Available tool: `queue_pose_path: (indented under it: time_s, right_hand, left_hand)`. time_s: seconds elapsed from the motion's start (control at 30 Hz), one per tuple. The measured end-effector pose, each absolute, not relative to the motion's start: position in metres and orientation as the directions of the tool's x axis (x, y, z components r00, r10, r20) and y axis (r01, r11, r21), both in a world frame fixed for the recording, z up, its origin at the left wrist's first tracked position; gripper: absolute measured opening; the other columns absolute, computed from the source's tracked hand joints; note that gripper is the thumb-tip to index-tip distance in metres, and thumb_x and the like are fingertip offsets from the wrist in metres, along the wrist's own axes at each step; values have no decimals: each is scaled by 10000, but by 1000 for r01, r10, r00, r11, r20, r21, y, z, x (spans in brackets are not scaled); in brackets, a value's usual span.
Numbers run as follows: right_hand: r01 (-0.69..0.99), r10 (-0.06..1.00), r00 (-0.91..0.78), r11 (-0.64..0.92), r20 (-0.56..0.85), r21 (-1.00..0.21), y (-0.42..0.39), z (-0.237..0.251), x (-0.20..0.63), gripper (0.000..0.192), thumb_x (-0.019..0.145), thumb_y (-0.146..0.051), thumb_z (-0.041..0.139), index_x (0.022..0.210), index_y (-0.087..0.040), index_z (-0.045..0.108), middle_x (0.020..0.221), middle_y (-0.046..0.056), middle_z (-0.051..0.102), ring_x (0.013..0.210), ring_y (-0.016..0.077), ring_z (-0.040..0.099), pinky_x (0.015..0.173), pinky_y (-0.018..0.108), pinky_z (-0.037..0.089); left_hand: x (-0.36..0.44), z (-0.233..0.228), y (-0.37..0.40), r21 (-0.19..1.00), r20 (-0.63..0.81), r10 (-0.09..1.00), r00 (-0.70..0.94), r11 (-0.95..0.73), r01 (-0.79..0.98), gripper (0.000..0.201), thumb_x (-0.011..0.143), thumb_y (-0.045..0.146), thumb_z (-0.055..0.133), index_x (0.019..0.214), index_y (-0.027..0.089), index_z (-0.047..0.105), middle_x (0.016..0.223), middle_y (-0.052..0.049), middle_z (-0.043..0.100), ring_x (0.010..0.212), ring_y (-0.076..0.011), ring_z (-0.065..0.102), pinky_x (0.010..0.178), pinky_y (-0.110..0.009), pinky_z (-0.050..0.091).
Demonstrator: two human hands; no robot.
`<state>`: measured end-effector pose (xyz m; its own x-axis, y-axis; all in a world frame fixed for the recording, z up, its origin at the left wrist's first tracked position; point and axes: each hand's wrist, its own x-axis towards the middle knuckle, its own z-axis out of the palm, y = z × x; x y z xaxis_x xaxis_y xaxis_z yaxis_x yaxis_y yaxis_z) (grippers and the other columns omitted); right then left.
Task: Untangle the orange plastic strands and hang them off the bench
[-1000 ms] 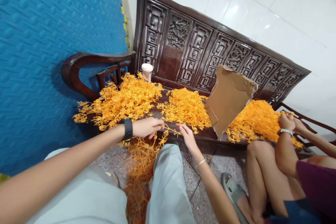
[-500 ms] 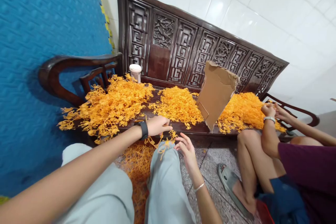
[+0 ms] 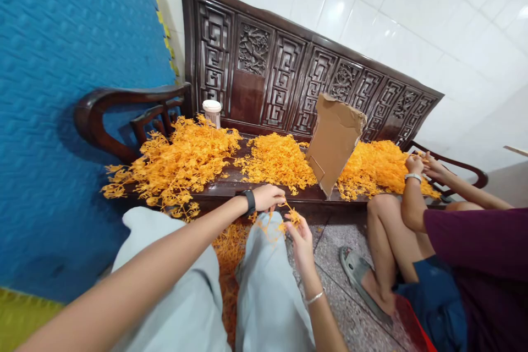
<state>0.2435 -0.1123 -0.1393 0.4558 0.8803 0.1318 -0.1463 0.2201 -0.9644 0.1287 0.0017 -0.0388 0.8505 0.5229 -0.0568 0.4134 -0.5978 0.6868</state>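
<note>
Nearest the camera, two knees in pale grey trousers (image 3: 264,291) filled the lower middle, with a narrow gap between them where orange pieces (image 3: 225,264) lay heaped on the speckled floor (image 3: 330,242). Just above the right knee, both hands met on one orange plastic sprig (image 3: 278,220). The left hand (image 3: 268,197), with a black watch (image 3: 248,202) at the wrist, had its fingers curled and pressed together around the sprig's upper end. The right hand (image 3: 302,234) pinched the lower end between thumb and fingertips, the other fingers loosely bent. The sprig hung in the open air just in front of the bench's front edge (image 3: 256,193), not touching it.

To the right, close by, another person's bare knee (image 3: 381,209) and sandal (image 3: 357,272) took up the floor, leaving only a slim strip between the two people. That person's hands (image 3: 418,165) rested at the far right pile (image 3: 379,168).

Farther back, the dark wooden bench seat carried a large orange pile (image 3: 181,162) on the left, spilling over the front edge, and a middle pile (image 3: 278,159). A torn piece of cardboard (image 3: 334,140) stood tilted between middle and right piles. A white-lidded cup (image 3: 213,111) stood far left against the carved backrest (image 3: 289,74). A blue padded wall (image 3: 61,66) closed the left side.
</note>
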Motion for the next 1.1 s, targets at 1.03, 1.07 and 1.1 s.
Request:
queue_pose_path:
  time_s: [1.03,1.07,1.1]
  right_hand:
    - [-26,835,515,243,195,-970,-117,-115,251,265,617,-281,644,842,-142,624,884,49,614,740,117,542,709,263,423]
    - [-26,843,502,237,193,-971,-117,-116,250,261,619,-285,642,836,-142,622,883,52,615,752,122,544,716,268,425]
    - [-25,850,491,232,191,-972,-118,-118,249,258,623,-289,638,834,-142,619,877,53,617,756,126,547,721,273,426]
  left_hand:
    - [135,-52,-4,786,61,567,822,-534,310,283,722,418,475,656,151,543,390,54,461,340,-75,417,393,-188,318]
    - [132,-51,-4,785,63,577,814,-533,317,284,721,418,477,657,150,545,381,56,453,332,-76,413,390,-190,314]
    - [129,-49,-4,783,69,589,805,-532,323,286,719,419,481,657,148,549,370,59,444,324,-75,406,389,-191,310]
